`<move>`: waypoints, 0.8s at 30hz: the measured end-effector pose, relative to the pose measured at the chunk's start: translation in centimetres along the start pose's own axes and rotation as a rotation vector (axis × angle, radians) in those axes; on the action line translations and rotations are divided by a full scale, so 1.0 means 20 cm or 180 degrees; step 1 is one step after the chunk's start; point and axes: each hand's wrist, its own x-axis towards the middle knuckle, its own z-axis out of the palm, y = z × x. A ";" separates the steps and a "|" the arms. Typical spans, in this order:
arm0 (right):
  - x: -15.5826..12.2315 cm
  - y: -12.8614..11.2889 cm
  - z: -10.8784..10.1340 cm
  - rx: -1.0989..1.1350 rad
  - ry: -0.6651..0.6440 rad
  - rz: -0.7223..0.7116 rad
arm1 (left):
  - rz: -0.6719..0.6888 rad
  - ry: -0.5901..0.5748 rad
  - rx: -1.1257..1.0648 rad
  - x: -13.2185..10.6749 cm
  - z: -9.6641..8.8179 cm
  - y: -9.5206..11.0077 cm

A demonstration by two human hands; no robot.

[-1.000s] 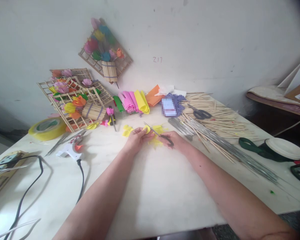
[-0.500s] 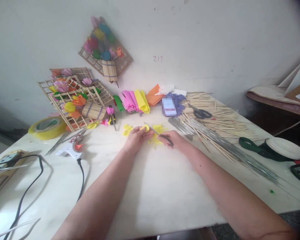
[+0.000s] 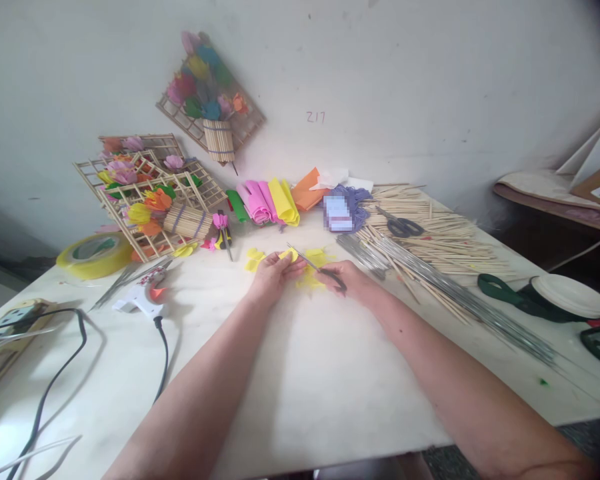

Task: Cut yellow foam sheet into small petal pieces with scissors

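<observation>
Near the middle of the table, my left hand (image 3: 276, 275) pinches a small piece of yellow crepe paper (image 3: 289, 255) between thumb and fingers. My right hand (image 3: 347, 281) grips a pair of scissors (image 3: 334, 277) by its dark handles, with the blades pointing up and left toward that piece. Cut yellow paper petals (image 3: 255, 259) lie just left of my left hand. More yellow scraps (image 3: 310, 280) are on the table beneath the scissors, partly hidden by them. Whether the blades touch the paper is too small to tell.
Rolled crepe paper (image 3: 284, 202), a phone (image 3: 338, 213), wooden sticks (image 3: 450, 233), spare scissors (image 3: 404, 225) and metal wires (image 3: 460, 307) lie behind and right. Leftward are a corded glue gun (image 3: 143, 299), tape roll (image 3: 94, 257), power strip (image 3: 15, 333) and stick frames with paper flowers (image 3: 145, 193).
Almost nothing differs. Both hands stay in place around the yellow paper and the scissors, with only a very slight shift of the paper and scraps.
</observation>
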 end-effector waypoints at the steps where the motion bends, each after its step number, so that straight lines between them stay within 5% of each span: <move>1: 0.00 0.00 0.00 0.0015 -0.0006 0.0005 | 0.0002 0.0005 0.0005 0.00 0.00 0.00; 24: -0.01 -0.01 0.01 -0.0024 0.0068 0.0082 | 0.0151 -0.0140 -0.0151 0.00 -0.02 -0.01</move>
